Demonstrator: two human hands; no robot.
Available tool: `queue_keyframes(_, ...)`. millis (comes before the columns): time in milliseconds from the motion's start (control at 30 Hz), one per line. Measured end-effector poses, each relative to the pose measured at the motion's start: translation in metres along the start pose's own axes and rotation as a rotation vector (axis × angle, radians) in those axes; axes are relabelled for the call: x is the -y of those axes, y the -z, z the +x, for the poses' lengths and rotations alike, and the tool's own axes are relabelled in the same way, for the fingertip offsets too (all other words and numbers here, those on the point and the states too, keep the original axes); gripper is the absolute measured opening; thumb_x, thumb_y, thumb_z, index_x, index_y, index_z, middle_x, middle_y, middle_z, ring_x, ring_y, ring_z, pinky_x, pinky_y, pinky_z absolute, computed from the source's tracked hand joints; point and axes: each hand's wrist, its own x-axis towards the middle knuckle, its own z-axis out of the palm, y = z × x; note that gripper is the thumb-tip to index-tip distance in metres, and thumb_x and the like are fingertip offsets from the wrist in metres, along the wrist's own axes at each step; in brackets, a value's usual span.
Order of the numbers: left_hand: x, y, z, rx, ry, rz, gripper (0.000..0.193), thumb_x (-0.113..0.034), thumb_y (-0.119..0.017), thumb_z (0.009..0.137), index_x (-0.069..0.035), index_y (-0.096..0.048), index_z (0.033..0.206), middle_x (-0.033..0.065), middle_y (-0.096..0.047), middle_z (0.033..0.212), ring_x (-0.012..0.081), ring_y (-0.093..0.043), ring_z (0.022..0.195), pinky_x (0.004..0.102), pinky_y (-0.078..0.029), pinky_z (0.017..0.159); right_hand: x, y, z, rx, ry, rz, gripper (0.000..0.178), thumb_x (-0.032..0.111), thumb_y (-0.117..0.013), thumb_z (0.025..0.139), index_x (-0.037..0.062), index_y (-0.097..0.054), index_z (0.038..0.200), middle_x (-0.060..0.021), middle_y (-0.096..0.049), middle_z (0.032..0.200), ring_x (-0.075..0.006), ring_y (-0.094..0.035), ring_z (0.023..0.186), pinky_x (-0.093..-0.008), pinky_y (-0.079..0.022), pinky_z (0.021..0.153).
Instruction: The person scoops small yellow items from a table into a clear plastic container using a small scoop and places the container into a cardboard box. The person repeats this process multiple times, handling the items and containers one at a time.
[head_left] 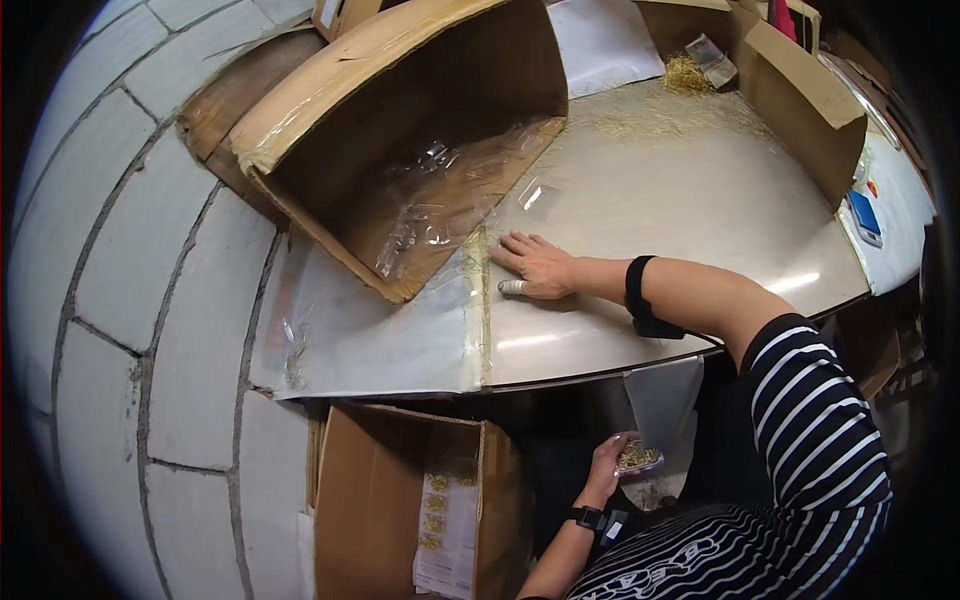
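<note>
Low in front of my body, my left hand [606,470] is closed around a small clear plastic box [640,461] filled with thin gold-coloured metal pieces. My right hand [540,266] lies flat on the metal-topped table [660,240], fingers stretched out, with white tape round one digit. Just beyond its fingertips is a clear plastic piece [537,196], perhaps an empty box or lid. A strip of yellowish tape [478,320] runs along the tabletop to the left of this hand. Farther back, loose gold-coloured pieces [688,76] form a heap, with more scattered around it.
A large cardboard box [400,38] lies on its side at the left, with clear plastic cases [425,225] inside. Below the table edge stands an open carton [365,480] holding filled packs [435,515]. A blue device [865,215] lies far right. A block wall [130,270] borders the left.
</note>
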Motion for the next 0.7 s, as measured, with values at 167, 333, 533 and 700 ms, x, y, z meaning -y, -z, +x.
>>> queue_keyframes(167,0.002,0.006,0.003,0.029,-0.003,0.021,0.03,-0.026,-0.043,0.098,-0.003,-0.06,0.109,0.0059,-0.066,0.093,0.0144,-0.066,0.077,0.0268,-0.056,0.053,-0.003,0.006,-0.026,0.161,0.27,-0.036,0.06,0.045,-0.036,0.096,0.0124,-0.029,0.145,-0.0117,-0.023,0.152,-0.035,-0.017,0.141,-0.0463,-0.016,0.114)
queue_keyframes(333,0.012,0.007,0.003,0.062,0.006,0.005,0.032,-0.026,-0.041,0.099,-0.001,-0.058,0.111,0.0077,-0.064,0.092,0.0175,-0.067,0.076,0.0306,-0.058,0.052,-0.024,0.029,-0.135,0.124,0.225,0.01,0.051,0.032,-0.039,0.097,0.0116,-0.034,0.143,-0.0116,-0.026,0.151,-0.0299,-0.02,0.141,-0.0406,-0.018,0.115)
queue_keyframes(533,0.001,-0.01,-0.005,0.086,0.005,0.024,0.036,-0.033,-0.039,0.1,0.0,-0.054,0.103,0.0094,-0.062,0.085,0.0196,-0.067,0.069,0.0305,-0.058,0.05,-0.017,0.05,-0.225,-0.311,-0.275,0.637,0.041,0.018,-0.043,0.097,0.0067,-0.044,0.137,-0.0139,-0.037,0.146,-0.0289,-0.033,0.136,-0.0341,-0.027,0.112)
queue_keyframes(700,-0.006,-0.024,-0.009,0.095,0.014,0.067,0.04,-0.033,-0.036,0.101,0.001,-0.053,0.112,0.0123,-0.064,0.095,0.0213,-0.068,0.074,0.0319,-0.059,0.052,-0.025,0.023,-0.217,-0.372,-0.45,0.274,0.049,0.036,-0.042,0.097,0.0105,-0.043,0.138,-0.013,-0.038,0.145,-0.0279,-0.029,0.138,-0.0371,-0.021,0.114)
